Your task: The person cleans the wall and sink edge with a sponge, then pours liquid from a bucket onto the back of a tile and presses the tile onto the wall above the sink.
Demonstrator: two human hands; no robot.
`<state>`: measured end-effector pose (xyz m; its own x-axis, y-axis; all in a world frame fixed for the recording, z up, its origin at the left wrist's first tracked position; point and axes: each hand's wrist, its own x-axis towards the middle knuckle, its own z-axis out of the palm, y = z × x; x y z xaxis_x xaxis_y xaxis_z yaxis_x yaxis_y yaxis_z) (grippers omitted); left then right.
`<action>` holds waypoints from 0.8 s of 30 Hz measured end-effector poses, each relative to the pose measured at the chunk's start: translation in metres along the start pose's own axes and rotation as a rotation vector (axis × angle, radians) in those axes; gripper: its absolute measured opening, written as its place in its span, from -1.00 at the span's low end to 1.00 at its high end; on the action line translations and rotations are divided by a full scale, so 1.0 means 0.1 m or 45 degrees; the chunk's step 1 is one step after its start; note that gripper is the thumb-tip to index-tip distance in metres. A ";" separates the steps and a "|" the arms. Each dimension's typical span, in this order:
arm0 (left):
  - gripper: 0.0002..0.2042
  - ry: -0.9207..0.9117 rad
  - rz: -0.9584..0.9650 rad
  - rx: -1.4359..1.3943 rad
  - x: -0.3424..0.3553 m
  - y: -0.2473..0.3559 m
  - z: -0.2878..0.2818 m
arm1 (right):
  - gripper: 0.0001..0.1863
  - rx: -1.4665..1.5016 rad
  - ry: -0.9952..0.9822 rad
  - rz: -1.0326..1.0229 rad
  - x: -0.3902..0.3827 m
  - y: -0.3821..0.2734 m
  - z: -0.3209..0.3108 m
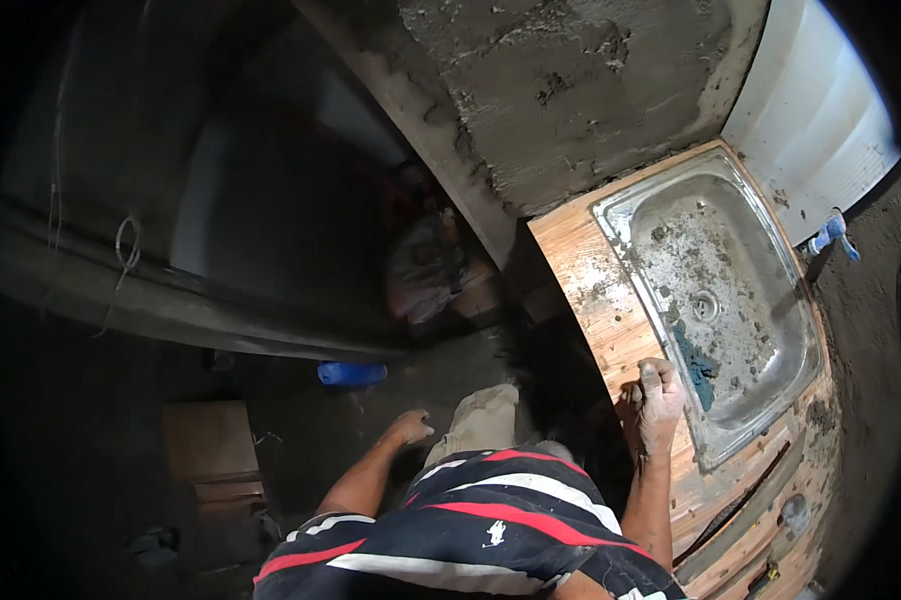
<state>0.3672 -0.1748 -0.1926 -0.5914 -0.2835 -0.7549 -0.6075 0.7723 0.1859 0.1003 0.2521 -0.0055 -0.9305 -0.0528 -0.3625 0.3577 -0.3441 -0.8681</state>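
Observation:
My right hand (659, 405), dusted pale grey, is closed above the wooden counter (583, 270), beside the near left rim of a metal sink (661, 330). Its thumb lies over curled fingers, and whatever they may hold is hidden. Lumps of wet mortar dot the sink basin around the drain (706, 306). A dark teal cloth (695, 362) lies crumpled along the basin's left side, close to that hand. Low beside my trouser leg (479, 420), my left hand (411, 428) hangs in dim light. Its fingers are loosely bent and apart, with nothing visible in them.
Wet grey plaster covers the wall (581, 80) behind the counter. A white corrugated panel (816, 110) and a blue-handled tap (833, 235) stand right of the sink. A long trowel-like board (746, 510) lies on the near counter. A blue container (353, 374) rests on the dark floor.

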 end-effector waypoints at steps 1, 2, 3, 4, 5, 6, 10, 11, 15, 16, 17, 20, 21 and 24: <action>-0.44 -0.017 0.022 0.002 0.07 0.02 -0.06 | -0.76 0.008 -0.076 -0.047 0.02 0.05 -0.04; -0.43 -0.036 0.001 -0.128 0.12 0.01 -0.15 | -0.80 -0.220 -0.196 -0.007 0.00 0.02 -0.03; -0.42 -0.057 -0.020 -0.257 0.22 0.02 -0.26 | -0.80 -0.237 -0.174 0.003 -0.04 -0.01 0.05; -0.42 -0.005 -0.042 -0.342 0.34 -0.06 -0.30 | -0.81 -0.402 -0.397 0.077 -0.10 -0.02 0.22; -0.43 0.050 -0.011 -0.405 0.52 -0.19 -0.35 | -0.81 -0.561 -0.629 0.153 -0.16 0.02 0.37; -0.43 0.104 0.025 -0.468 0.72 -0.28 -0.41 | -0.80 -0.622 -0.737 0.230 -0.20 0.13 0.48; -0.44 0.233 0.104 -0.606 1.68 -0.16 -0.99 | -0.77 -0.799 -0.915 0.407 -0.15 1.07 0.60; -0.45 0.262 0.116 -0.603 1.94 -0.17 -1.07 | -0.76 -0.833 -0.893 0.459 -0.14 1.42 0.53; -0.47 0.280 0.094 -0.811 3.05 -0.39 -1.06 | -0.73 -1.281 -0.365 0.196 -0.25 2.96 -0.11; -0.54 0.214 0.062 -1.097 3.31 -0.40 -0.99 | -0.73 -1.427 -0.238 0.167 -0.32 3.20 -0.30; -0.61 0.160 0.013 -1.376 3.58 -0.47 -0.93 | -0.73 -1.563 -0.125 0.128 -0.39 3.40 -0.48; -0.84 -0.007 -0.146 -1.690 4.52 -0.68 -0.61 | -0.69 -1.784 -0.042 0.462 -0.86 3.80 -1.23; -0.84 -0.016 -0.178 -1.710 4.83 -0.96 -0.43 | -0.68 -1.854 -0.116 0.523 -0.98 3.88 -1.45; -0.76 0.639 0.702 -0.921 5.67 -1.75 -0.04 | -0.64 -2.185 -0.285 1.009 -1.18 4.01 -1.78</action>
<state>0.1357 -0.4728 -0.6504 -0.9359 -0.3263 -0.1326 -0.2604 0.3876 0.8843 0.3677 0.2876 -0.3716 -0.4780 0.1389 -0.8673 0.1974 0.9791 0.0481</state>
